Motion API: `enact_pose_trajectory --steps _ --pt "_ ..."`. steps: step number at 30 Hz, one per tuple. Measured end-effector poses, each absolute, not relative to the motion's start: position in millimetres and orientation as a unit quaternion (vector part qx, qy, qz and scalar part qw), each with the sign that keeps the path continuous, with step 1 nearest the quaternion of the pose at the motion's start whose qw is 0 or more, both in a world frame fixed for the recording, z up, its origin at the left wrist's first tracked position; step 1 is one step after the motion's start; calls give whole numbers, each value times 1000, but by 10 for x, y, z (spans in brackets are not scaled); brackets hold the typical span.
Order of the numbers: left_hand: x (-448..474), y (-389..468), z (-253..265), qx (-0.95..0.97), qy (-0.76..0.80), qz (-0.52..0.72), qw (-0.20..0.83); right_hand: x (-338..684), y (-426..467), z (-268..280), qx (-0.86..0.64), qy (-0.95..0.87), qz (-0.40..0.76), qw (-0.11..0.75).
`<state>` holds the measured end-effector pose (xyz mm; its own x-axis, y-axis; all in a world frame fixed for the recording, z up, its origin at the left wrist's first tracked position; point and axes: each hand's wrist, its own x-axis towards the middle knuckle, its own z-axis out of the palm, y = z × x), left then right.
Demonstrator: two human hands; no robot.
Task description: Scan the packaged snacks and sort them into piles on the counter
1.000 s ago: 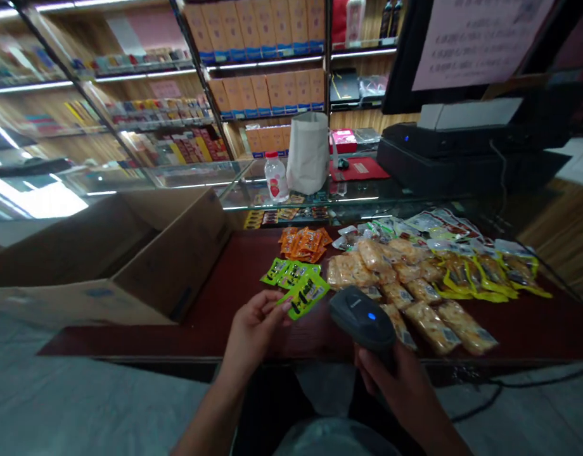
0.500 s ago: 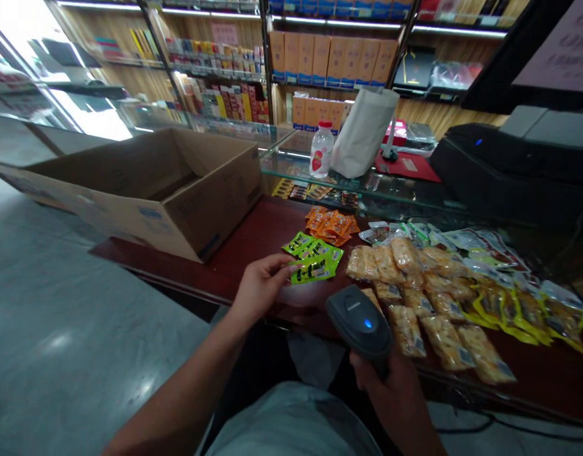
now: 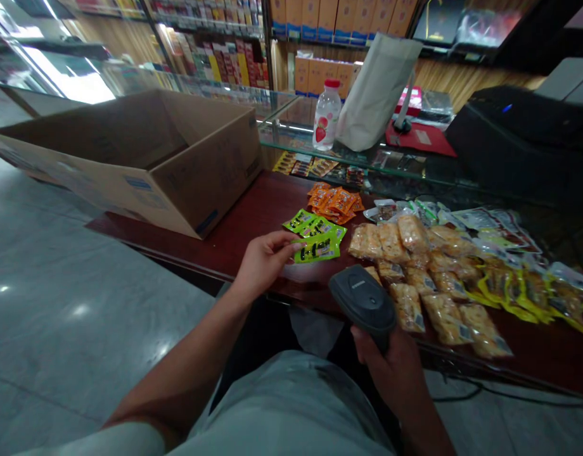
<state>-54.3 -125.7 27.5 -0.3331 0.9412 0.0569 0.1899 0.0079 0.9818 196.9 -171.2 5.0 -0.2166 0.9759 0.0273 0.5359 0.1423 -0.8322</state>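
Observation:
My left hand [image 3: 267, 258] pinches the left edge of a green snack packet [image 3: 319, 247], which lies on top of other green packets [image 3: 315, 225]. In my right hand [image 3: 389, 364] is a dark barcode scanner [image 3: 362, 302], its head angled toward the packets; no light shows on it. Just behind the green packets sits a pile of orange packets [image 3: 334, 201]. To the right of the scanner lie several clear-wrapped pastry packs [image 3: 408, 304], partly hidden by it at the left.
A large open cardboard box [image 3: 172, 196] stands left on the dark red counter [image 3: 234, 253]. Yellow-edged bags [image 3: 519, 288] lie to the right. Behind, on glass, stand a red-capped bottle [image 3: 327, 117], a white bag [image 3: 377, 95] and a black machine [image 3: 519, 142].
The scanner's blue light has gone out. The view has tipped downward, so the counter things sit higher in the picture. Both hands keep their holds.

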Motion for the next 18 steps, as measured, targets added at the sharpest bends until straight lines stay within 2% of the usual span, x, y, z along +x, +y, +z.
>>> enact_pose_trajectory --steps 4,10,15,18 --pt "-686 -1185 197 442 623 546 343 1990 -1684 -1 -552 -692 354 302" --pt "-1049 -815 93 310 628 620 353 2039 -1610 -10 -576 -667 353 314" --pt "-1008 -531 16 286 652 563 421 2024 -1585 -20 -581 -658 355 320" --pt "-982 -552 -32 308 684 519 410 2029 -1599 -96 -577 -662 350 326"
